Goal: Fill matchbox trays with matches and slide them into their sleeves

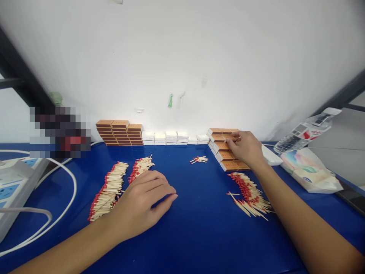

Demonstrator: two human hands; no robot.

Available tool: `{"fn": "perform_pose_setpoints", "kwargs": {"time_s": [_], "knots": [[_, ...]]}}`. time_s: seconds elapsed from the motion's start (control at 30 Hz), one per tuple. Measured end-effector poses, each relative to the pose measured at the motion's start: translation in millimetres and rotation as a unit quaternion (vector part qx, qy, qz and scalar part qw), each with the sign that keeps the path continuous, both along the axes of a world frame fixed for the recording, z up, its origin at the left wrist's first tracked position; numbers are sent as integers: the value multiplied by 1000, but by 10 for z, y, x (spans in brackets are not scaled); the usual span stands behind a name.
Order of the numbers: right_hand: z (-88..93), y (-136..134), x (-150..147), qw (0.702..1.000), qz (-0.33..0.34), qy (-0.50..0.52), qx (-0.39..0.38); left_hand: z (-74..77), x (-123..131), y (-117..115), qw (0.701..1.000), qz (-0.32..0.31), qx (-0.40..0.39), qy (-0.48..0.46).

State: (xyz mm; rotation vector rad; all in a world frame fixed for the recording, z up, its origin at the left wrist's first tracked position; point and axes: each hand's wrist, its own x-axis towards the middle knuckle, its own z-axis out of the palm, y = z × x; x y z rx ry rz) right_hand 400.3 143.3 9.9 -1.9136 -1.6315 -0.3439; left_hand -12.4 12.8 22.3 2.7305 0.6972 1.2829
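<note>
My right hand (247, 146) reaches over the stepped stack of orange-brown matchboxes (228, 156) on the right. Its thumb and fingers close on a matchbox (219, 138) near the upper rows. My left hand (148, 196) hovers over the blue table, thumb and fingertips pressed together with nothing visible between them. Beside and partly behind it lie two long heaps of red-tipped matches (110, 190), (141, 167). A third heap of matches (251, 194) spreads below the right stack, near my right forearm. A few matches (199, 160) lie loose farther back.
Against the wall stand another matchbox stack (119, 133) and a low row of white box trays (171, 137). At right are a tilted clear bottle (306, 131), a tissue pack (310, 169) and a white object (270, 155). A power strip (14, 182) with white cables (74, 186) occupies the left.
</note>
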Motion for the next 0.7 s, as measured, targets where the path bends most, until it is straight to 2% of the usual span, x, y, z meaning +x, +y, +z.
{"fn": "perform_pose_setpoints", "kwargs": {"time_s": [0.17,0.4,0.7], "knots": [[34,-28,-28,1000,-4,3,-5,1,-5,0,1000,-2,-4,0],[94,-63,-249,999,-10,-14,46,-6,-4,0,1000,-4,-4,-3],[104,-43,-478,999,-37,3,-9,-18,0,5,1000,-5,-8,-4]]}}
